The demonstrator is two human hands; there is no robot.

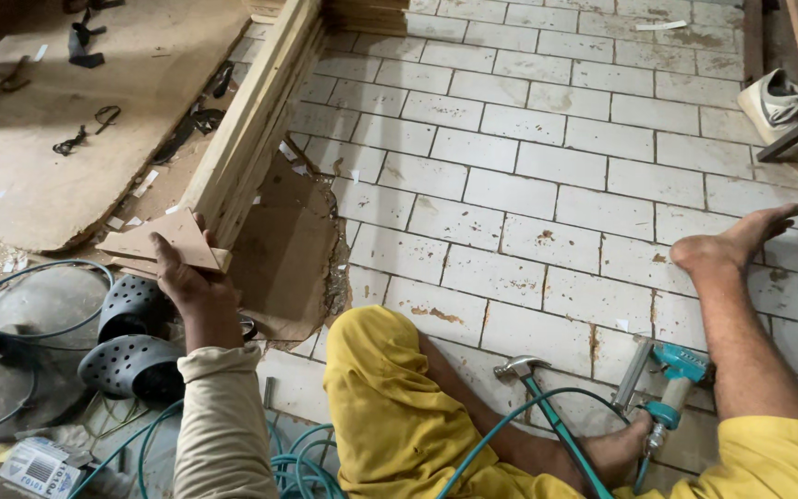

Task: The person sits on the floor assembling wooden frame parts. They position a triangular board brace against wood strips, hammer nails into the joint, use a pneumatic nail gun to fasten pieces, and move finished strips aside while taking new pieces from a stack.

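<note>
My left hand (188, 282) reaches forward to the left and grips a small triangular plywood piece (170, 238) that lies on a flat offcut beside the end of a stack of long wooden boards (253, 115). A beige sleeve covers the forearm. My right hand is out of view. My legs in yellow trousers (390, 407) stretch across the white tiled floor (528, 176), with one bare foot (741, 236) far out to the right.
A hammer (521, 368) and a teal nail gun (671, 374) lie by my legs, with a teal hose (302, 467) coiled below. Dark perforated clogs (131, 344) sit left of my arm. Torn brown board (293, 249), black scraps and a white shoe (773, 100) lie around.
</note>
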